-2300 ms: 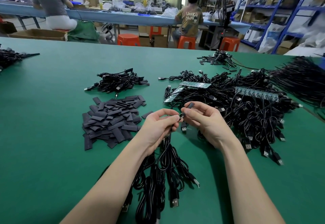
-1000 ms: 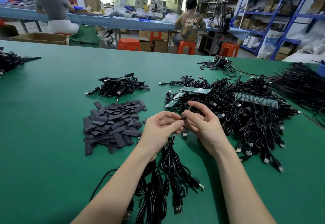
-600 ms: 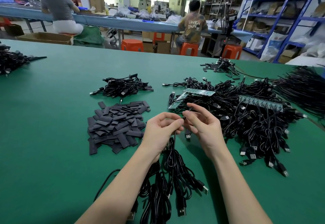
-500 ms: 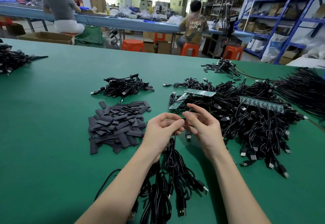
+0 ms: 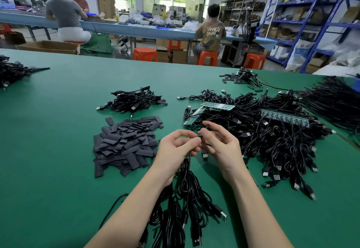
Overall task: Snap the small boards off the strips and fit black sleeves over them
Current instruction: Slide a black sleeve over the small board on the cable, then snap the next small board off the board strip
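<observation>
In the head view, both hands meet above the green table point(image 5: 58, 169), near its middle. The left hand point(image 5: 173, 150) has its fingers curled and pinches a thin black cable point(image 5: 189, 158) that goes down from the fingertips to a bundle of cables point(image 5: 181, 205) lying between the forearms. The right hand point(image 5: 222, 146) also has curled fingers and pinches a small black sleeve point(image 5: 206, 126), which stands out a little above its thumb and points away from the person. The two hands almost touch at the fingertips. I cannot tell if a small board is inside the sleeve, because the fingers hide this part.

Left of the hands lies a pile of flat black sleeves point(image 5: 126, 142). Behind this pile is a small heap of cables point(image 5: 132, 100). Right of the hands there is a big heap of cables point(image 5: 272, 134), and on it rest green board strips: two point(image 5: 217, 106) near its left end and one point(image 5: 285, 117) more to the right. A USB plug point(image 5: 204, 155) lies on the table just under the hands.
</observation>
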Motion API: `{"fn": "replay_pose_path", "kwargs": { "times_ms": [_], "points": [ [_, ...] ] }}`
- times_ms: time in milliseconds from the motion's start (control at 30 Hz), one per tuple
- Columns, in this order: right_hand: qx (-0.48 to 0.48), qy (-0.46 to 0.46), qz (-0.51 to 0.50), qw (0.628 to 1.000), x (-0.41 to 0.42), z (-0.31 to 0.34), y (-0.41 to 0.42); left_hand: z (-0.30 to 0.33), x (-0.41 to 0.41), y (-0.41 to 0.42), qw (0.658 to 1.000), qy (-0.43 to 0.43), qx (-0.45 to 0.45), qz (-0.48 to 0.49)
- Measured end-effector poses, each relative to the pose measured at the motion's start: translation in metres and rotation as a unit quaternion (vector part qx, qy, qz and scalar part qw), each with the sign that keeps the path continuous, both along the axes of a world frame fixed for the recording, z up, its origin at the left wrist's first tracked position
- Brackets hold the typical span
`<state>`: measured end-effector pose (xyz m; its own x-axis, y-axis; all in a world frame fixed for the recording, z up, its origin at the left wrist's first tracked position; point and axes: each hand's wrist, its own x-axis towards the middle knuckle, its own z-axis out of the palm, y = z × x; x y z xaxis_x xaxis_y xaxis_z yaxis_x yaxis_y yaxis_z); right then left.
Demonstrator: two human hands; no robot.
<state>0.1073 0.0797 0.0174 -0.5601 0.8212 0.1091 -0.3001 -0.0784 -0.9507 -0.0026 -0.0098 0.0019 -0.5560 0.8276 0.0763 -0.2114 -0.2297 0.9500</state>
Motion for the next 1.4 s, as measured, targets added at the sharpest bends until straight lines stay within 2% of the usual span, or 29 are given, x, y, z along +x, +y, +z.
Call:
{"fn": "replay_pose_path", "kwargs": {
  "times_ms": [167, 333, 467, 600, 700, 800, 867, 933, 1033, 1167, 1267, 1333, 1400],
  "points": [
    [-0.085, 0.097, -0.053, 0.99, 0.0, 0.007, 0.008, 0.006, 0.001, -0.001, 0.999, -0.003, -0.03, -0.031],
    [-0.162, 0.199, -0.14, 0.956, 0.007, 0.009, 0.017, 0.009, 0.003, -0.004, 0.99, 0.067, -0.074, -0.104],
    [-0.193, 0.231, -0.164, 0.939, 0.006, 0.007, 0.019, 0.009, 0.007, -0.006, 0.977, 0.122, -0.096, -0.145],
    [-0.187, 0.24, -0.12, 0.945, 0.003, 0.007, 0.017, 0.009, 0.005, -0.006, 0.986, 0.073, -0.078, -0.132],
    [-0.207, 0.208, -0.015, 0.956, 0.003, 0.007, 0.013, 0.011, 0.005, -0.003, 0.992, 0.011, -0.06, -0.111],
    [-0.193, 0.139, 0.076, 0.968, -0.003, 0.004, 0.007, 0.018, -0.003, 0.002, 0.998, -0.032, -0.036, -0.051],
    [-0.164, 0.077, 0.079, 0.98, -0.011, 0.001, 0.002, 0.024, -0.013, 0.006, 1.0, -0.003, -0.019, -0.012],
    [-0.134, 0.032, 0.054, 0.989, -0.017, -0.003, 0.0, 0.031, -0.029, 0.011, 0.996, 0.074, -0.021, 0.035],
    [-0.094, -0.01, 0.043, 0.995, -0.02, -0.008, 0.001, 0.049, -0.062, 0.026, 0.955, 0.254, -0.079, 0.132],
    [-0.088, -0.008, 0.072, 0.993, -0.017, -0.008, 0.005, 0.092, -0.121, 0.043, 0.849, 0.432, -0.166, 0.255],
    [-0.086, -0.007, 0.084, 0.993, -0.017, -0.009, 0.007, 0.11, -0.166, 0.048, 0.767, 0.519, -0.276, 0.258],
    [-0.082, -0.011, 0.086, 0.993, -0.016, -0.009, 0.008, 0.11, -0.175, 0.047, 0.743, 0.533, -0.322, 0.245],
    [-0.082, -0.017, 0.088, 0.993, -0.016, -0.009, 0.008, 0.105, -0.163, 0.047, 0.753, 0.538, -0.301, 0.231]
  ]
}}
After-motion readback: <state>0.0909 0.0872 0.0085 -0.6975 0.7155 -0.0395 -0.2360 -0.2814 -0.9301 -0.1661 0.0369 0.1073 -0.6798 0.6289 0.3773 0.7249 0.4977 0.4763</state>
